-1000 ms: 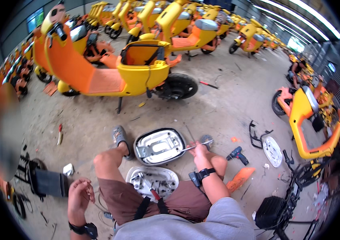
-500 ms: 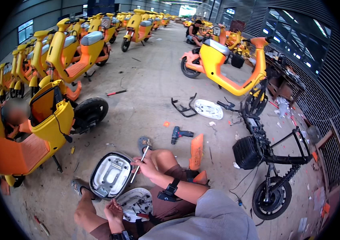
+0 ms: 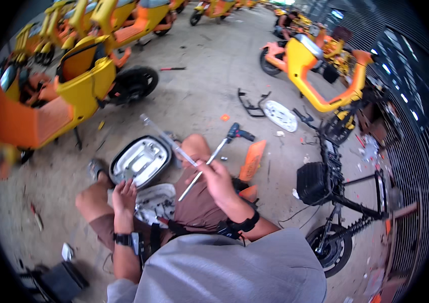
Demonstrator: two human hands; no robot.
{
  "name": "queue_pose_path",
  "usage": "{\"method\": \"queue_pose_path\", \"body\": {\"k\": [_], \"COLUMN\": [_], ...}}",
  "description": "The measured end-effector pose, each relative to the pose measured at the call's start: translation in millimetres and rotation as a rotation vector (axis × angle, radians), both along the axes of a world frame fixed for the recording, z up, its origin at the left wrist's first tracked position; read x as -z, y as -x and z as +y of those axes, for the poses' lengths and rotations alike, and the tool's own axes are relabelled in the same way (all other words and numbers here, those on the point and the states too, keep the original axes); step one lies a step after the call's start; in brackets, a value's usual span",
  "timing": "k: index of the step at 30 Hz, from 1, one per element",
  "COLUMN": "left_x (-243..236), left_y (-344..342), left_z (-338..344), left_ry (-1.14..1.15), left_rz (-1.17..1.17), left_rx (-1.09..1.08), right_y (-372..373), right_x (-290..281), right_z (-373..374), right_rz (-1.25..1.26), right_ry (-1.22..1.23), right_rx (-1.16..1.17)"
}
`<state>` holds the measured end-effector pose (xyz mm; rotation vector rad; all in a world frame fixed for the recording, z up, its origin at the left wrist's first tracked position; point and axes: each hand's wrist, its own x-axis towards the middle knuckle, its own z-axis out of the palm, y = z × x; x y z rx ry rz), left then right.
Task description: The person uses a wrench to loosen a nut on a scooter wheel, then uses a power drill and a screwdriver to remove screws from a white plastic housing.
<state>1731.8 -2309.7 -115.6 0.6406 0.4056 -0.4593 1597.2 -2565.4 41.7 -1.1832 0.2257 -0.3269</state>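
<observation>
My right hand point(image 3: 215, 183) is closed round a T-handle wrench point(image 3: 189, 190). Its silvery crossbar slants through my grip, and its long shaft, blurred, reaches up and left over the floor. My left hand point(image 3: 123, 199) is raised beside the near edge of an upturned scooter seat point(image 3: 142, 157), white inside with a black rim. The left fingertips are pressed together; what they hold, if anything, is too small to make out. Close by that hand, a white shell point(image 3: 163, 194) with small dark parts in it lies between my legs.
A cordless drill point(image 3: 235, 132) and an orange panel point(image 3: 253, 159) lie ahead. Left stands a yellow scooter point(image 3: 68, 98); right are a stripped scooter frame point(image 3: 330, 182) and another yellow scooter point(image 3: 308, 76). A black rack point(image 3: 252, 105) lies farther off, where another person point(image 3: 284, 24) sits.
My right hand has moved right and forward, swinging the wrench so its shaft points up and left. My left hand has risen from beside the white shell towards the seat. The view has shifted.
</observation>
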Motion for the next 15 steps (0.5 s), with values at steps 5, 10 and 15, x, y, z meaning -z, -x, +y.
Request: {"method": "queue_pose_path", "body": {"k": [5, 10, 15], "left_x": [-77.4, -131.7, -247.5], "left_y": [1.2, 21.5, 111.1], "left_z": [28.3, 31.9, -23.0], "left_ry": [-0.096, -0.905, -0.997], "left_rz": [-0.186, -0.721, -2.045], "left_rx": [-0.196, -0.232, -0.159], "right_y": [6.7, -40.2, -104.4], "right_x": [-27.8, -35.2, 15.2], "right_z": [-9.3, -15.1, -15.4], "right_rz": [0.033, 0.202, 0.337], "right_ry": [0.202, 0.356, 0.167], "right_rx": [-0.024, -0.097, -0.197]}}
